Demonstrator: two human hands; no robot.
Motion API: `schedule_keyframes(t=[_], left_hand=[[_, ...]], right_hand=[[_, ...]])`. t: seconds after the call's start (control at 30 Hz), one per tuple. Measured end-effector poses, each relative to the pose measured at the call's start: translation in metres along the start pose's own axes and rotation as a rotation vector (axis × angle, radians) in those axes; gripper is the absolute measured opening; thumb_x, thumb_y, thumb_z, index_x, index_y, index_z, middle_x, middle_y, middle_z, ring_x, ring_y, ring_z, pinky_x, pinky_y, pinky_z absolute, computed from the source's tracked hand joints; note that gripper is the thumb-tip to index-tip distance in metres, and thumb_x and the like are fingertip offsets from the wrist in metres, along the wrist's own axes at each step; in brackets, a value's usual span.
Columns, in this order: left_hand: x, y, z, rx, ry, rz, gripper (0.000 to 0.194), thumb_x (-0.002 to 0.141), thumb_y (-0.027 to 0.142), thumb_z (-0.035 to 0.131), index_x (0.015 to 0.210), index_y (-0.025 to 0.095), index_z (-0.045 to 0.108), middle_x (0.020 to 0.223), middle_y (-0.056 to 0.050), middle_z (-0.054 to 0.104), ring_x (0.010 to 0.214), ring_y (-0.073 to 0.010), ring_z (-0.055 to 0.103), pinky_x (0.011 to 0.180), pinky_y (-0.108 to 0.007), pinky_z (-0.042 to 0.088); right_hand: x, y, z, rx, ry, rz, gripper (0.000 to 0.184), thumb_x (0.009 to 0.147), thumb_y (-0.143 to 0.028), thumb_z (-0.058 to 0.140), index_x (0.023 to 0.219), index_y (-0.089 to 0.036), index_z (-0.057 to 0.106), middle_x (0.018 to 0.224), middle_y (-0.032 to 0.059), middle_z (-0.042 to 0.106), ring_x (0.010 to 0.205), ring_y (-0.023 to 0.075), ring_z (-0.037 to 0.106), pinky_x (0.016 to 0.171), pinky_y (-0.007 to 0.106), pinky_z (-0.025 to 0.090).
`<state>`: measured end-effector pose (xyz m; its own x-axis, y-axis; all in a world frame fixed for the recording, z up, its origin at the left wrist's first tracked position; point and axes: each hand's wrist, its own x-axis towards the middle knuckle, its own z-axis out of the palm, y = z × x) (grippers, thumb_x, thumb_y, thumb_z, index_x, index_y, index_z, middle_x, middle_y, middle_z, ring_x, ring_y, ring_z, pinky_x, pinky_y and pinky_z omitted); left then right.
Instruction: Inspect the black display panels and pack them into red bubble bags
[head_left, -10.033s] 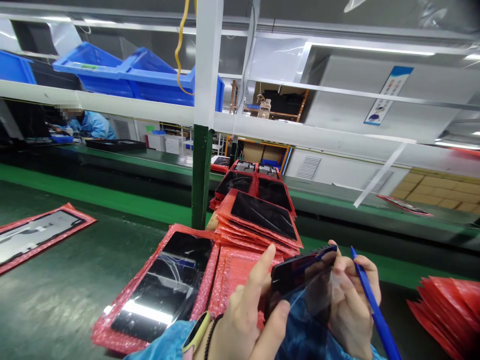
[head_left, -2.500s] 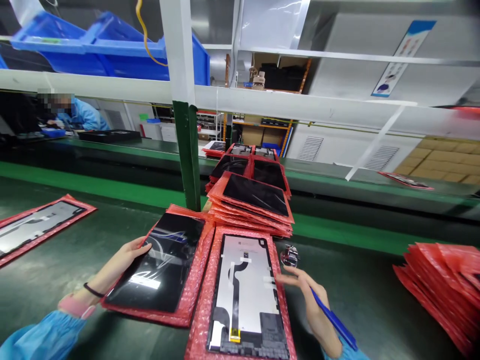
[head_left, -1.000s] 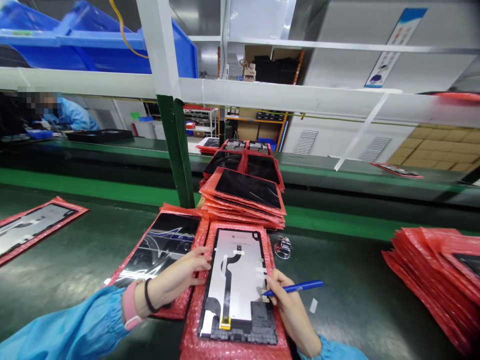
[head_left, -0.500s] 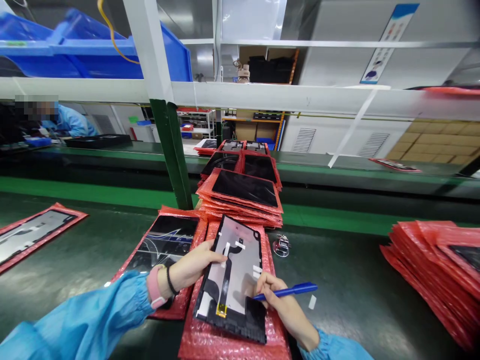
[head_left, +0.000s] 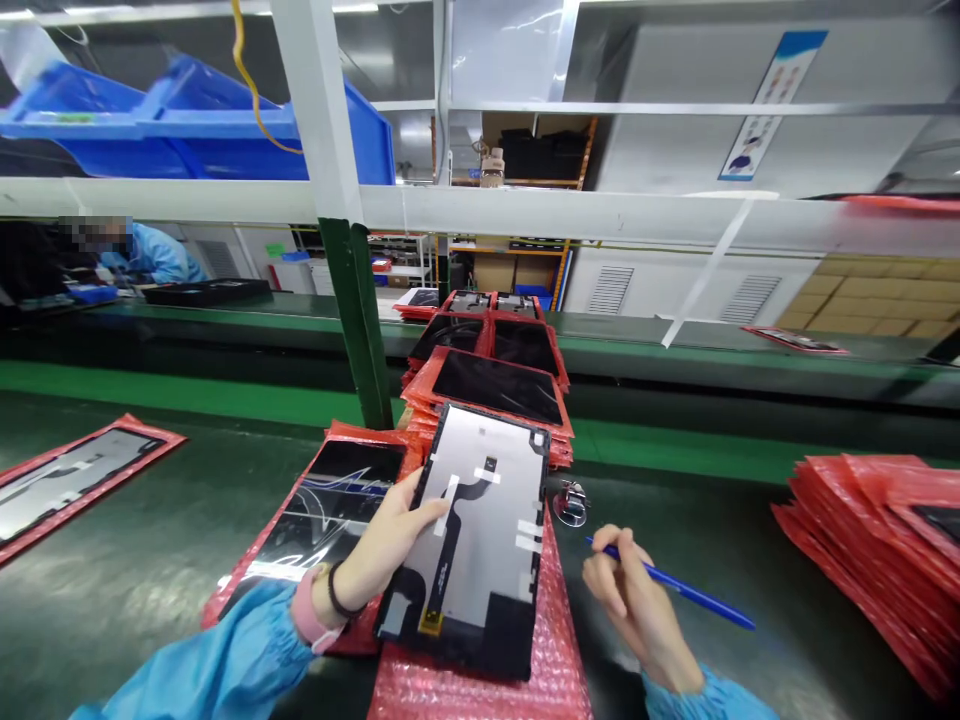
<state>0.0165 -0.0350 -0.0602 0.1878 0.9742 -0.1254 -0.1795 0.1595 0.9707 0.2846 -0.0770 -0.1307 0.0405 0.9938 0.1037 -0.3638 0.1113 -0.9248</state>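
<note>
My left hand point(head_left: 401, 530) grips the left edge of a tablet screen panel point(head_left: 487, 540), thumb on its silvery back. The panel is tilted, raised over a red bubble-wrap sleeve point(head_left: 480, 690). White tape pieces, a black flex cable and a yellow connector show on its back. To the right of the panel, apart from it, my right hand point(head_left: 637, 600) holds a blue pen point(head_left: 705, 597) between closed fingers. Left of the panel, partly behind my left arm, a glossy black screen point(head_left: 330, 510) lies face up on red bubble wrap.
Behind the panel are stacks of screens in red sleeves point(head_left: 499, 390). A small shiny metal-and-clear object point(head_left: 571, 503) lies right of it. More red sleeves point(head_left: 862, 560) are piled at right; another wrapped panel point(head_left: 82, 475) lies left. A green post point(head_left: 356, 330) rises behind. A person point(head_left: 154, 250) sits far left.
The panel went from lying flat on its sleeve to being lifted and tilted in my left hand. My right hand, still with the pen, has moved off the panel to the right.
</note>
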Motion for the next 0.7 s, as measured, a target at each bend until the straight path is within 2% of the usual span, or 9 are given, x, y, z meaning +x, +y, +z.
schedule_keyframes(t=[0.03, 0.1, 0.17, 0.23, 0.33, 0.43, 0.6, 0.7], left_hand=[[-0.002, 0.005, 0.001, -0.010, -0.007, 0.030, 0.042, 0.071, 0.028, 0.075, 0.111, 0.018, 0.065, 0.107, -0.006, 0.074, 0.100, -0.0271, 0.067, 0.083, -0.033, 0.052], [-0.006, 0.016, 0.004, -0.050, -0.023, 0.085, 0.041, 0.074, 0.030, 0.075, 0.113, 0.019, 0.065, 0.110, -0.006, 0.074, 0.100, -0.0261, 0.068, 0.088, -0.034, 0.051], [-0.008, 0.027, 0.009, -0.099, -0.030, 0.136, 0.040, 0.076, 0.029, 0.075, 0.114, 0.019, 0.065, 0.109, -0.005, 0.074, 0.097, -0.0236, 0.069, 0.092, -0.034, 0.051], [-0.010, 0.037, 0.014, -0.133, -0.034, 0.173, 0.039, 0.077, 0.028, 0.075, 0.113, 0.020, 0.066, 0.107, -0.004, 0.075, 0.092, -0.0206, 0.070, 0.091, -0.032, 0.051], [-0.009, 0.049, 0.020, -0.162, -0.050, 0.200, 0.036, 0.077, 0.027, 0.076, 0.111, 0.021, 0.067, 0.102, -0.002, 0.076, 0.085, -0.0170, 0.071, 0.080, -0.026, 0.055], [-0.007, 0.056, 0.024, -0.186, -0.060, 0.241, 0.034, 0.077, 0.026, 0.076, 0.110, 0.023, 0.067, 0.101, 0.000, 0.076, 0.082, -0.0143, 0.070, 0.076, -0.022, 0.055], [-0.003, 0.061, 0.025, -0.125, -0.027, 0.308, 0.030, 0.079, 0.028, 0.075, 0.108, 0.026, 0.068, 0.101, 0.002, 0.075, 0.065, -0.0078, 0.067, 0.072, -0.019, 0.054], [0.002, 0.063, 0.025, -0.118, -0.023, 0.320, 0.032, 0.079, 0.030, 0.076, 0.109, 0.026, 0.067, 0.102, 0.001, 0.075, 0.066, -0.0091, 0.068, 0.069, -0.019, 0.053]], right_hand=[[0.002, -0.007, 0.000, -0.014, 0.018, -0.003, 0.040, 0.091, -0.058, 0.050, 0.077, -0.021, 0.058, 0.033, -0.0104, 0.031, 0.037, 0.0088, 0.019, 0.043, 0.025, 0.019], [0.006, -0.021, 0.005, -0.053, 0.026, 0.006, 0.033, 0.087, -0.051, 0.061, 0.080, -0.019, 0.063, 0.040, -0.0044, 0.049, 0.038, 0.0096, 0.035, 0.044, 0.024, 0.026], [0.008, -0.036, 0.015, -0.094, -0.002, 0.024, 0.030, 0.084, -0.047, 0.067, 0.087, -0.018, 0.069, 0.058, 0.0034, 0.068, 0.050, 0.0138, 0.055, 0.049, 0.025, 0.039], [0.008, -0.051, 0.027, -0.111, -0.056, 0.023, 0.030, 0.084, -0.047, 0.068, 0.096, -0.020, 0.072, 0.073, 0.0060, 0.074, 0.064, 0.0177, 0.064, 0.060, 0.028, 0.048], [0.007, -0.070, 0.043, -0.135, -0.106, -0.044, 0.029, 0.084, -0.047, 0.067, 0.104, -0.027, 0.073, 0.083, 0.0044, 0.076, 0.073, 0.0192, 0.067, 0.071, 0.031, 0.052], [0.008, -0.083, 0.055, -0.244, -0.050, -0.120, 0.026, 0.084, -0.041, 0.069, 0.106, -0.028, 0.074, 0.089, 0.0031, 0.075, 0.075, 0.0181, 0.065, 0.070, 0.028, 0.052], [0.017, -0.092, 0.065, -0.370, 0.025, -0.254, 0.018, 0.085, -0.037, 0.068, 0.100, -0.029, 0.076, 0.077, -0.0016, 0.070, 0.067, 0.0130, 0.056, 0.064, 0.022, 0.047], [0.022, -0.092, 0.065, -0.421, 0.058, -0.295, 0.017, 0.088, -0.036, 0.066, 0.100, -0.028, 0.075, 0.074, -0.0022, 0.066, 0.064, 0.0125, 0.050, 0.060, 0.022, 0.042]])
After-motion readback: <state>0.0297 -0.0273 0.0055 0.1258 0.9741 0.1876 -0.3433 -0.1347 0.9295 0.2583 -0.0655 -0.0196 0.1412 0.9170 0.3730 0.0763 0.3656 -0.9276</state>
